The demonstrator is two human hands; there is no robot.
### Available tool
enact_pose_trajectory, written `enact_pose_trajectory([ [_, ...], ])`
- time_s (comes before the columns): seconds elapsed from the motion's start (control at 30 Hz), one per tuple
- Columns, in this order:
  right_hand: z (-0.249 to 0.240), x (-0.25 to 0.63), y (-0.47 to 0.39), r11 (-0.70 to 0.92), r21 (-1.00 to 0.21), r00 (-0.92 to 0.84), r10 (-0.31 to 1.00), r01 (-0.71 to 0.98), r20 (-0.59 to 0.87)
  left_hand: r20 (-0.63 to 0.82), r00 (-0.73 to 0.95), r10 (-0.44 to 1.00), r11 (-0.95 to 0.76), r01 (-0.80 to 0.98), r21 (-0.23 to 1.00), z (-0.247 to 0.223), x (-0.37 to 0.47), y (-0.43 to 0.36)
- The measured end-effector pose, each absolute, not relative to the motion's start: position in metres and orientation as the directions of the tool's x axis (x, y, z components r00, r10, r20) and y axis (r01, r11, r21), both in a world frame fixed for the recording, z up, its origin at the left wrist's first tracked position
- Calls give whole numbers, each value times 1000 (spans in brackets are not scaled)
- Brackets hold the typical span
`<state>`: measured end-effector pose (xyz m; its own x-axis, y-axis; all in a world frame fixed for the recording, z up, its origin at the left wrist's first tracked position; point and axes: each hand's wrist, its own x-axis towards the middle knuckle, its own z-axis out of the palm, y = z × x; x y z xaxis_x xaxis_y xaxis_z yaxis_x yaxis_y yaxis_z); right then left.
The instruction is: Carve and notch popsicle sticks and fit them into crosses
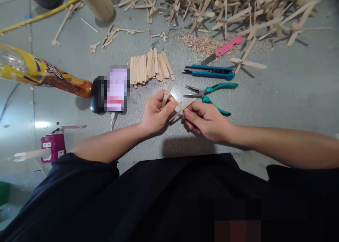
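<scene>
Wood sticks [182, 109], L hand [155, 114] & R hand [206, 120] both pinching 'em! Prob. light, stiff, snappable; best held nr mid-length.

Two hands [159, 112] [208, 121], one cutter [212, 71], one pair of pliers [202, 93], one phone [117, 83], sticks [150, 67] (beyond counting)

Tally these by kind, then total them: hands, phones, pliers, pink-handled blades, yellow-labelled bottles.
Hands: 2 (left hand, right hand)
Phone: 1
Pliers: 1
Pink-handled blade: 1
Yellow-labelled bottle: 1
Total: 6
</scene>
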<state>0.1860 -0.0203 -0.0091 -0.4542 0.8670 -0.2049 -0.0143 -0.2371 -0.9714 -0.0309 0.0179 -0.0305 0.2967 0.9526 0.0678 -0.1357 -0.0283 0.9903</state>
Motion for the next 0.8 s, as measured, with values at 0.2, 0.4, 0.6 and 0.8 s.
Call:
enact_pose_trajectory([
  [0.2,-21,193,-15,-230,-898,-447,893,-374,-43,187,377,907,-144,-139,980,-41,-34,18],
  [0.4,-26,196,-16,-118,-881,-428,898,-459,103,359,550,754,-474,76,877,-39,-42,16],
  [0.6,-30,196,-16,-140,-878,-462,881,-458,101,407,505,761,-523,107,846,-38,-42,14],
  [0.8,-30,200,-11,-189,-864,-571,810,-467,132,429,519,740,-565,132,814,-36,-41,16],
])
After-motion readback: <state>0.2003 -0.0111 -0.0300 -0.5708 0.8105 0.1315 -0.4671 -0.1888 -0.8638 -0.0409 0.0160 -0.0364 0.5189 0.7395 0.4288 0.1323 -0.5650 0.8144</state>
